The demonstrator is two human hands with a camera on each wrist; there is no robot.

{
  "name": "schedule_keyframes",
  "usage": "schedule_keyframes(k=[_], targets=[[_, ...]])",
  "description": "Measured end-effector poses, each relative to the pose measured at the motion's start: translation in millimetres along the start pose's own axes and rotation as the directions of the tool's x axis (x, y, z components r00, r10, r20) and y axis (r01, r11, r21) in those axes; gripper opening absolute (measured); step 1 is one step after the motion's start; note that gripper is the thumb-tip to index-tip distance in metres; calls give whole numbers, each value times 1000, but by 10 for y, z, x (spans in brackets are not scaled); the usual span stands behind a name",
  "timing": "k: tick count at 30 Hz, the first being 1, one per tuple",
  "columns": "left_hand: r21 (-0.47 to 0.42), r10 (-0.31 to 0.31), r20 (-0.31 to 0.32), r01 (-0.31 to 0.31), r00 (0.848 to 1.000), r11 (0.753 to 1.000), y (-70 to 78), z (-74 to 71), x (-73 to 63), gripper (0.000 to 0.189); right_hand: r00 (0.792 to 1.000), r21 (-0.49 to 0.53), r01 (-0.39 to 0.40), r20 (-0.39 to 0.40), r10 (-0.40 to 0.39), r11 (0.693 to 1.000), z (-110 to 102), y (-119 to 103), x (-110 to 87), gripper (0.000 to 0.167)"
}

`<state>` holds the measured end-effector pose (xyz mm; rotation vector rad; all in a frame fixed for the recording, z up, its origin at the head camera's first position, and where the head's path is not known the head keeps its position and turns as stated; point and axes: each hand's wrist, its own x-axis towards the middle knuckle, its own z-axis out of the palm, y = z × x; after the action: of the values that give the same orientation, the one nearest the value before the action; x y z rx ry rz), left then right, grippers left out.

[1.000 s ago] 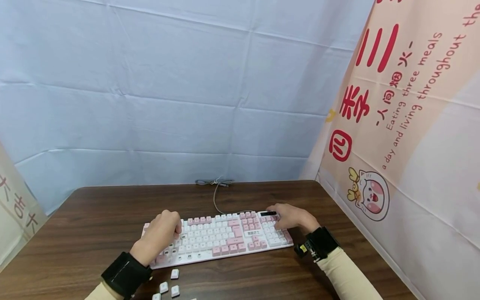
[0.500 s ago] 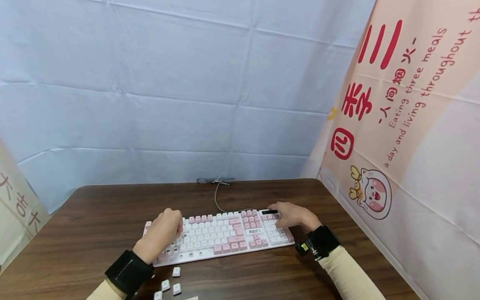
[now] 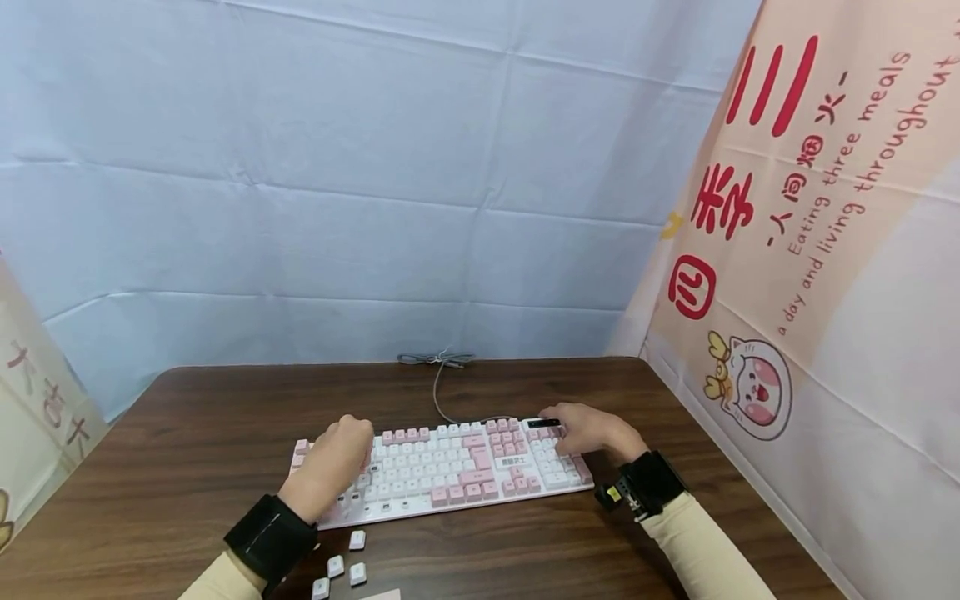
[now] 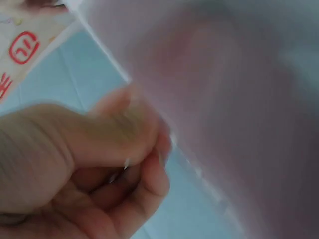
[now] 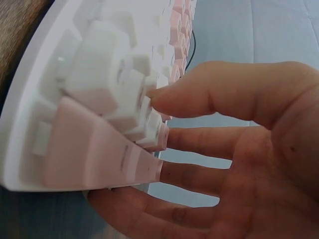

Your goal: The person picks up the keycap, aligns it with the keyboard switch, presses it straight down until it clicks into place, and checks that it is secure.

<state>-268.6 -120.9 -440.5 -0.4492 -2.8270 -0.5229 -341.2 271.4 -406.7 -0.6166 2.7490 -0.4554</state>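
Observation:
A white and pink keyboard [image 3: 431, 471] lies on the dark wooden table, with some keycaps off at its left end. Over that end is my left hand [image 3: 333, 467], its fingers curled and thumb against the index finger. In the left wrist view, the left hand [image 4: 99, 159] pinches a small keycap mostly hidden by the fingers, beside a blurred pinkish surface. My right hand [image 3: 588, 429] holds the keyboard's right end. In the right wrist view, the right hand's thumb [image 5: 199, 92] rests on the white keys, while its other fingers reach along the pink key [image 5: 94, 149] and the edge.
Several loose white keycaps [image 3: 357, 573] lie in front of the keyboard. A pale flat piece [image 3: 386, 595] shows at the bottom of the head view. The grey cable [image 3: 437, 392] runs to a bundle at the back edge. Printed cloth [image 3: 787, 250] hangs on the right.
The head view has shifted slightly, bringing more of the pale piece at the bottom into sight. The left hand stays over the keyboard's left end and the right hand keeps its place.

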Motion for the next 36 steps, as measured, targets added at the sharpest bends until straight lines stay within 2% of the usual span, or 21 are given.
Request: schedule_keyframes(k=[6, 11, 15, 17, 21, 27, 32, 36], targets=[[-26, 63, -32, -63, 998, 998, -32, -5, -48, 42, 1000, -2, -9, -7, 9, 1000, 32, 21, -19, 68], [-67, 98, 13, -97, 995, 993, -37, -37, -85, 57, 1000, -4, -1, -1, 1, 1000, 77, 50, -17, 68], [-73, 95, 24, -93, 995, 993, -15, -60, -100, 57, 1000, -8, -8, -4, 8, 1000, 87, 49, -20, 67], [-77, 86, 15, -85, 996, 993, -7, -74, -119, 51, 1000, -9, -12, -6, 12, 1000, 88, 47, -22, 67], [-57, 41, 4, -40, 999, 998, 6, -94, -160, 21, 1000, -11, -1, -7, 1, 1000, 86, 43, -20, 67], [-14, 22, 60, -21, 998, 1000, 76, -202, -199, 19, 1000, -3, 14, -1, -14, 1000, 64, 37, -13, 68], [-68, 18, 152, -8, 988, 998, 180, -315, -211, 25, 1000, -10, 8, -15, -8, 1000, 31, 41, -6, 69], [-105, 21, 200, 0, 980, 995, 248, -357, -215, 26, 1000, -8, -2, -20, 2, 1000, 16, 42, 1, 68]])
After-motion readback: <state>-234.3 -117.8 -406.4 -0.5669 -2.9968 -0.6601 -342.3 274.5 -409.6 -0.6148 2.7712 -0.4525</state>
